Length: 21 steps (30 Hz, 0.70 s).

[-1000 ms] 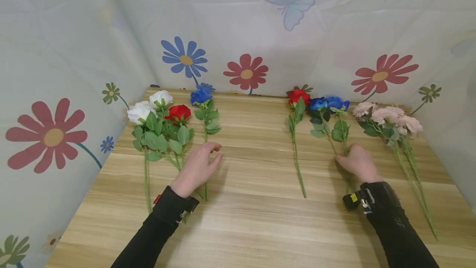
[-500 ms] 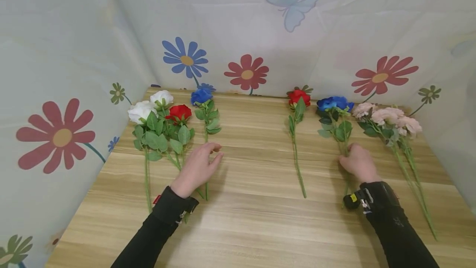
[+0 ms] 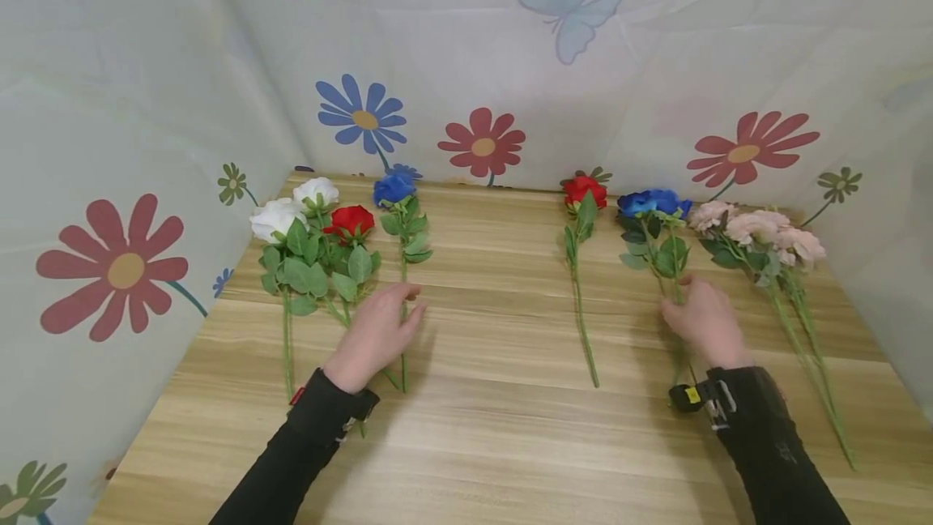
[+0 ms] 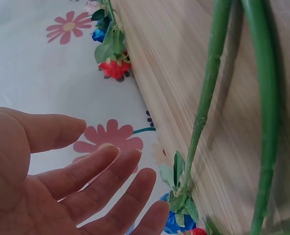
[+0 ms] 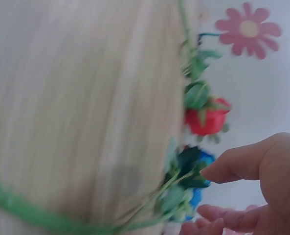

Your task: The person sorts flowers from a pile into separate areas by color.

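My right hand [image 3: 703, 318] is over the stems of two blue roses [image 3: 656, 202], whose heads lie side by side. In the right wrist view its thumb [image 5: 233, 164] stands apart from the loosely bent fingers, with a green stem [image 5: 52, 220] passing close by. My left hand [image 3: 375, 335] hovers by the stem of a single blue rose [image 3: 394, 189], holding nothing. In the left wrist view its fingers [image 4: 100, 191] are spread and relaxed, apart from the stems. Two white roses [image 3: 275, 219] and a red rose [image 3: 350, 221] lie to its left.
Another red rose [image 3: 585, 191] lies left of the blue pair, and several pale pink flowers [image 3: 758, 227] lie to the right. All rest on a wooden table [image 3: 496, 428]. A flower-printed cloth [image 3: 437, 39] hangs along the back and sides.
The left of the two blue roses on the right has shifted rightward against its neighbour. My left hand has drawn back slightly toward me and left; the right hand has barely moved.
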Each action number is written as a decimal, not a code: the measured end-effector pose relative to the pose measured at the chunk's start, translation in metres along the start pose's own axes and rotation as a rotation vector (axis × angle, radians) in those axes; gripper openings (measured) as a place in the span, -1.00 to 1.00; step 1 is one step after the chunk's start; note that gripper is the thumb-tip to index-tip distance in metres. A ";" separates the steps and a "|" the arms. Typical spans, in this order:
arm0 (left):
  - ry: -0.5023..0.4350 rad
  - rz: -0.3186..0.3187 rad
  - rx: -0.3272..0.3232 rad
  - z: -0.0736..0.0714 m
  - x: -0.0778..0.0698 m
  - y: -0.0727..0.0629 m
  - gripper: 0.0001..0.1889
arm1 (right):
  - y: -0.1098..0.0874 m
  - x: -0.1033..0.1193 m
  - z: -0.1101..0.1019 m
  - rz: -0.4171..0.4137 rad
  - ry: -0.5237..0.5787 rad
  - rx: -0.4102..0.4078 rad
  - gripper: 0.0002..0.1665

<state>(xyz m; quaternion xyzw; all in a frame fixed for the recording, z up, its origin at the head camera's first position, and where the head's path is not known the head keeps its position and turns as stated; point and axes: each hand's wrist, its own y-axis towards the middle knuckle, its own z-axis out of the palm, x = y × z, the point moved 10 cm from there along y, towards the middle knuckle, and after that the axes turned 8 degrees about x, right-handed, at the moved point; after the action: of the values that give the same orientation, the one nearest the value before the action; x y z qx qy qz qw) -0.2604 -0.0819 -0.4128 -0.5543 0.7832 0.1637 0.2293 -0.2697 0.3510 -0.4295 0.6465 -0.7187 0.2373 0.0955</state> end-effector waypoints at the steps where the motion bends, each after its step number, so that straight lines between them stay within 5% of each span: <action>1: 0.014 0.002 -0.003 -0.001 0.000 -0.001 -0.62 | -0.003 0.007 -0.002 -0.023 0.017 -0.023 -0.28; 11: 0.088 -0.019 -0.056 -0.013 0.011 -0.015 -0.66 | -0.022 0.070 0.006 -0.203 0.265 -0.089 -0.56; 21: 0.133 -0.083 -0.037 -0.025 0.024 -0.025 -0.64 | -0.021 0.107 0.048 -0.206 0.914 0.111 -0.72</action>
<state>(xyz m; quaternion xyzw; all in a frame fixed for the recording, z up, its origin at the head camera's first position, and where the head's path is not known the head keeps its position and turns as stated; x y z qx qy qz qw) -0.2483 -0.1224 -0.4047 -0.5999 0.7700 0.1313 0.1732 -0.2564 0.2328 -0.4187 0.5477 -0.5213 0.5250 0.3907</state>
